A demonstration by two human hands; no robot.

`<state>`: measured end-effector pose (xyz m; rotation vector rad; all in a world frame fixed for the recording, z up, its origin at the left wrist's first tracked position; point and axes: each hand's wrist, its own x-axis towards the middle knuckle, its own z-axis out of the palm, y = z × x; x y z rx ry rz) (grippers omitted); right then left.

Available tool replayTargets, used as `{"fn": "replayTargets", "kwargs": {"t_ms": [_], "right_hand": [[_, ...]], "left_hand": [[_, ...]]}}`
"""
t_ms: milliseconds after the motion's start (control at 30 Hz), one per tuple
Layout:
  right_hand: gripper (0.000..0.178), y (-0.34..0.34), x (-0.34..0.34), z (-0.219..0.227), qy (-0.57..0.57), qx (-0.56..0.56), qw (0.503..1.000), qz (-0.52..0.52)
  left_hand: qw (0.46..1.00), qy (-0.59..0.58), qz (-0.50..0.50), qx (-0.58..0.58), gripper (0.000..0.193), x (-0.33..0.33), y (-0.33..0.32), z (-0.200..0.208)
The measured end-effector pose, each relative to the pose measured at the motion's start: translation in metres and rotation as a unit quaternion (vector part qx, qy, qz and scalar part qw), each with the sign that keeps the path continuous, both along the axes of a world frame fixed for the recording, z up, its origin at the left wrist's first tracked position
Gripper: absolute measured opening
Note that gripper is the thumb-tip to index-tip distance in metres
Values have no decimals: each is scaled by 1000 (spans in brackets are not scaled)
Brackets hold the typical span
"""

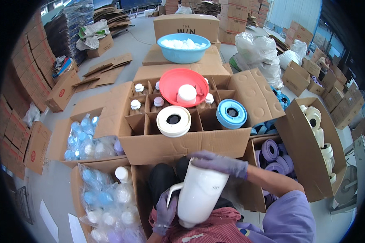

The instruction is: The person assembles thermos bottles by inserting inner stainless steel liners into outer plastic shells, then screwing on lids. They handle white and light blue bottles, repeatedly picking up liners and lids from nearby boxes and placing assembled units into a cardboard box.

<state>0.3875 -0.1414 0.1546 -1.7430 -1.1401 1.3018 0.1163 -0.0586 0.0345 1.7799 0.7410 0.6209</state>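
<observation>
I hold the white jug (198,193) upright in my lap, its long axis tilted slightly right, my left hand (165,211) gripping low beside the handle and my right hand (221,163) closed over its top.

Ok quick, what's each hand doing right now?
Left hand: closed around the base and handle of the white jug.
Right hand: closed over the top of the same jug.

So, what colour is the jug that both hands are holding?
White, with a white handle; the jug shows best in the head view.
</observation>
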Motion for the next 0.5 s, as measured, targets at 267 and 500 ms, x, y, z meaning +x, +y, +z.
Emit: {"fn": "replayTargets", "kwargs": {"t_ms": [267,500], "right_hand": [[16,135,132,12,-546,239,779,-196],[36,207,246,-32,-697,85,711,42]], "left_hand": [[984,-55,-80,149,41,69,72,92],[974,-13,-141,-177,34,87,84,70]]}}
